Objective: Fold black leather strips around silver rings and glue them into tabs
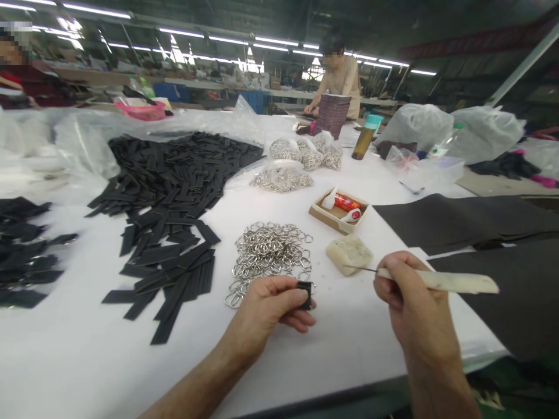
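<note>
My left hand point(279, 305) pinches a small black strip point(306, 294), which looks folded over, between thumb and fingers. Whether a metal ring sits in its fold is hard to make out. In my right hand point(410, 297) is an awl-like tool point(463, 281) with a long, flat, pale handle and a thin metal tip pointing left. That tip overlaps the lower edge of a yellowish block point(348, 254); contact cannot be told. Just beyond my left hand lies a pile of silver metal rings point(271, 250). To its left spreads a large heap of black strips point(174, 180).
A shallow box point(334, 222) holds a red tube and white pieces. Bags of rings point(283, 177) and a teal-lidded bottle point(365, 138) stand behind. Dark sheets point(467, 221) lie at right, more black strips point(21, 250) at far left. Another person point(349, 81) works across the table.
</note>
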{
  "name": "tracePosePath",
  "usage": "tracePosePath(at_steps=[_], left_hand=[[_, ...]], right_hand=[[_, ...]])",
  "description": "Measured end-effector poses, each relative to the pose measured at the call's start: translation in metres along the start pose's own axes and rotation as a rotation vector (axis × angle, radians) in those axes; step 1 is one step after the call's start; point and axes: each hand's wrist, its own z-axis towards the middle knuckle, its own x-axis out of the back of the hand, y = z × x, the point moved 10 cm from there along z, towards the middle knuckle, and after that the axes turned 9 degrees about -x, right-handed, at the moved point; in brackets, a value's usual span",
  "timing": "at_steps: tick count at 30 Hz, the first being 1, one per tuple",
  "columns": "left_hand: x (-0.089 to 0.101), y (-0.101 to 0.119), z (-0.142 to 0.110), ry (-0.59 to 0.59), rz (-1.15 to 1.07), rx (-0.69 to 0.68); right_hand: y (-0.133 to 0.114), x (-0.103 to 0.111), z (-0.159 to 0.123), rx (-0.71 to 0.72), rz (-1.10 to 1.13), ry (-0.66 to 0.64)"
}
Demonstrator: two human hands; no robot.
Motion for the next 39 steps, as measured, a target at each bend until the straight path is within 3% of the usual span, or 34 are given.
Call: tracePosePath(at_steps=[5,10,31,39], left_hand=[[-0.003,0.002,-0.001,-0.026,-0.016,-0.025],[-0.005,0.005,-0.003,-0.046,-0.016,-0.032],[-0.008,-0.001,-0.004,-0.085,0.018,0.004],[-0.006,-0.004,-0.004,-0.081,0.027,0.024]], right_hand=[[0.005,-0.035,-0.021,-0.118,0.145,-0.201],[0.011,-0.050,-0.026,-0.139,0.124,-0.273],[0.028,-0.068,-0.024,-0.236,0.021,-0.410],[-0.005,-0.040,-0.010,-0.106,0.082,-0.286]])
